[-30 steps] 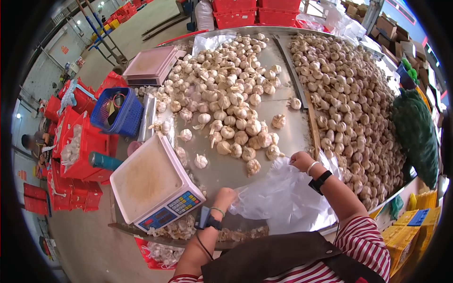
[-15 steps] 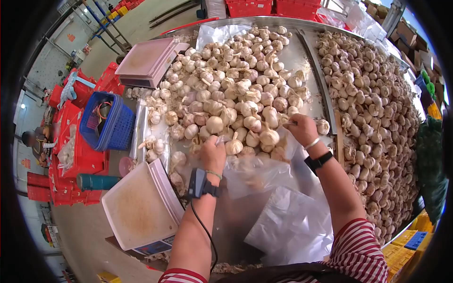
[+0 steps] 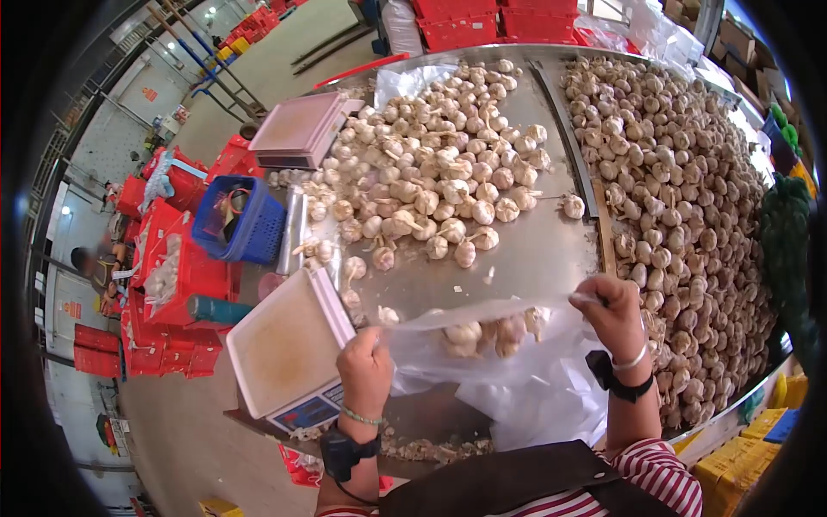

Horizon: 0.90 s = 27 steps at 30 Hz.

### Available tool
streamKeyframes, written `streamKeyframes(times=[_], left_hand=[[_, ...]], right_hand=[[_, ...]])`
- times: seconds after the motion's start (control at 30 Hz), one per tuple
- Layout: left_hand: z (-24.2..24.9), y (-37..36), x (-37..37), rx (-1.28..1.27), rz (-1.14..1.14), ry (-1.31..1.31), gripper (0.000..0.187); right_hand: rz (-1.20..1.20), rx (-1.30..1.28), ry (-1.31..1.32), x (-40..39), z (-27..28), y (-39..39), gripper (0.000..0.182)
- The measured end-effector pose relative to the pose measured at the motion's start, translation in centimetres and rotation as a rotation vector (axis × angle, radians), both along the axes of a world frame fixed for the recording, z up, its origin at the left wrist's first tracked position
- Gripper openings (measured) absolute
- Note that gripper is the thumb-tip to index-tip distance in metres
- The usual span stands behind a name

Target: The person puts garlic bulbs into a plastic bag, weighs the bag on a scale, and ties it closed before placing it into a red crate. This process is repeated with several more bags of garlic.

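A clear plastic bag [image 3: 422, 358] is stretched between my two hands, with several garlic bulbs [image 3: 465, 336] inside it. My left hand [image 3: 365, 370] is closed on the bag's left edge, beside the near weighing scale [image 3: 289, 340]. At the opposite edge, my right hand [image 3: 613, 317] pinches the plastic, close to the metal rim by the large garlic heap. More clear plastic bags [image 3: 551, 405] lie under the held one. Beyond my hands a pile of garlic [image 3: 431, 164] covers the far part of the metal table [image 3: 534, 246].
A second scale [image 3: 301, 129] stands at the table's far left. To the right, a divider [image 3: 564, 129] borders a large garlic heap [image 3: 680, 215]. A blue basket [image 3: 245, 220] and red crates [image 3: 164, 276] stand left, near another person [image 3: 99, 267]. Yellow crates [image 3: 741, 452] sit at lower right.
Both hands have drawn back toward my body from the garlic pile, lifting the bag, which now holds bulbs. The pile's near edge has receded, baring metal table surface.
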<state>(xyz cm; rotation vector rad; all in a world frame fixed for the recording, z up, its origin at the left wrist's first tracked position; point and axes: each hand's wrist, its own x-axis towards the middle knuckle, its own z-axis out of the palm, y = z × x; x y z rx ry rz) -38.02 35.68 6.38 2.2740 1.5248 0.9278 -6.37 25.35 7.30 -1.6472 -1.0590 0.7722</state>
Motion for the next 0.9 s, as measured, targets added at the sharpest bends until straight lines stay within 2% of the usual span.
streamKeyframes(times=[0.07, 0.13, 0.2, 0.27, 0.43, 0.5, 0.57, 0.6, 0.67, 0.7, 0.8, 0.87, 0.9], left_hand=[[1.0, -2.7, -1.3, -0.166, -0.018, -0.053, 0.011], [-0.1, -4.5, -2.7, -0.121, -0.059, -0.056, 0.014], [-2.0, -5.6, -3.8, -0.339, -0.154, -0.021, 0.017], [-2.7, -6.3, -5.3, -0.291, -0.146, -0.030, 0.018], [2.8, -5.1, -10.9, -0.454, 0.027, -0.752, 0.016], [6.2, -4.0, -15.0, -0.367, 0.038, -0.813, 0.012], [9.3, -3.3, -18.3, -0.124, 0.038, -0.723, 0.012], [10.1, -2.6, -20.1, -0.109, 0.044, -0.731, 0.012], [11.3, -1.6, -23.5, 0.162, 0.087, -0.508, 0.012], [11.3, -0.9, -25.1, 0.170, 0.103, -0.511, 0.012], [8.5, 1.4, -30.6, 0.249, 0.109, -0.533, 0.014], [5.3, 3.0, -34.4, 0.241, 0.143, -0.368, 0.018], [3.9, 3.0, -35.9, 0.156, 0.166, -0.355, 0.018]], right_hand=[[-0.045, 0.005, 0.092, -1.3, 0.9, -2.4, 0.011], [-0.045, -0.005, 0.105, -2.1, -0.4, -4.0, 0.010], [0.005, -0.113, 0.085, -3.4, -1.7, -4.9, 0.007], [0.025, -0.130, -0.017, -4.9, -1.3, -5.7, 0.006], [0.088, 0.071, 0.095, -10.9, 4.8, -4.9, 0.005], [0.128, 0.175, 0.155, -14.7, 7.0, -3.1, 0.005], [0.170, 0.277, 0.142, -18.3, 7.8, -0.6, 0.006], [0.203, 0.312, 0.114, -20.1, 8.3, 0.8, 0.005], [0.235, 0.337, 0.101, -23.7, 8.6, 3.6, 0.006], [0.253, 0.339, 0.099, -25.3, 8.3, 5.0, 0.006], [0.312, 0.339, 0.144, -30.0, 6.0, 8.7, 0.006], [0.327, 0.317, -0.048, -32.0, 3.6, 10.3, 0.007], [0.341, 0.277, -0.037, -32.7, 2.6, 10.7, 0.008]])
